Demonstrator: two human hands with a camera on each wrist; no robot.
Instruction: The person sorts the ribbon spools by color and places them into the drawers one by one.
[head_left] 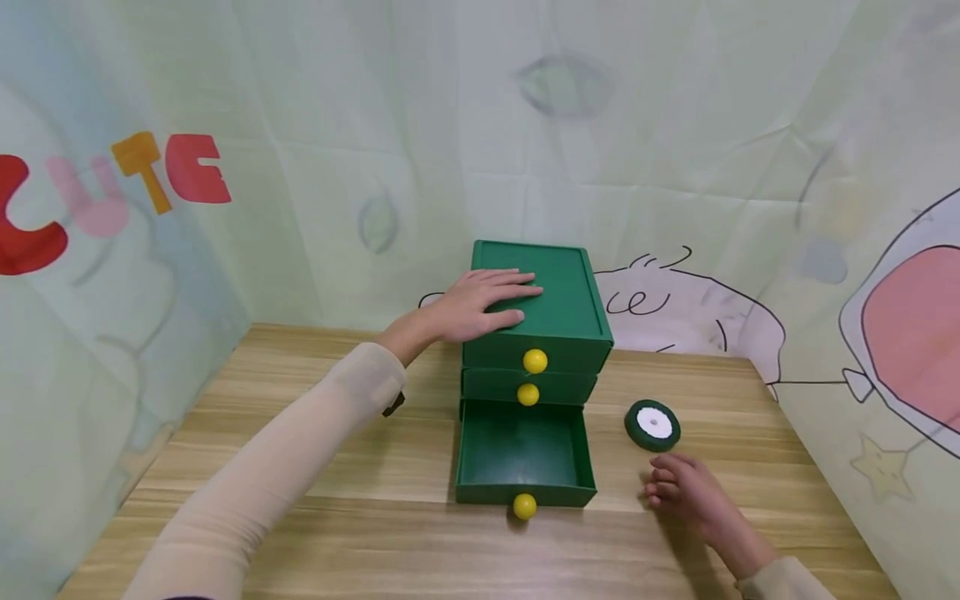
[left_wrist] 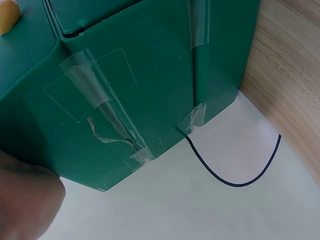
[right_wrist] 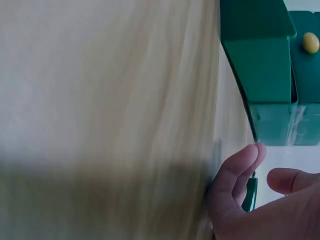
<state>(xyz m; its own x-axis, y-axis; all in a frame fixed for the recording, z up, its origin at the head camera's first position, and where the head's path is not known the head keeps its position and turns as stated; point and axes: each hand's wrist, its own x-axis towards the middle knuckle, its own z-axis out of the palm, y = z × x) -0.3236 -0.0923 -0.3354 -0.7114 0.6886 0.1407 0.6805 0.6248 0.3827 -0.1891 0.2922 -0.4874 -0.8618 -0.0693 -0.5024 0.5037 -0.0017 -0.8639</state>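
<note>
A green drawer cabinet (head_left: 566, 287) with yellow round knobs stands on the wooden table. Its bottom drawer (head_left: 517, 450) is pulled out, and its inside looks bare. My left hand (head_left: 480, 305) rests on the cabinet's top with the fingers spread. To the cabinet's right lies a dark green roll (head_left: 652, 426) with a white centre, perhaps ribbon or tape. Just in front of that roll is my right hand (head_left: 690, 493), its fingers loosely bent and holding nothing. In the right wrist view the roll (right_wrist: 251, 194) shows partly behind the fingers.
The two upper drawers are pushed in further than the bottom one. Clear tape strips (left_wrist: 87, 82) run along the cabinet's side. A printed curtain (head_left: 337, 167) surrounds the wooden table (head_left: 360, 542) at the back and sides.
</note>
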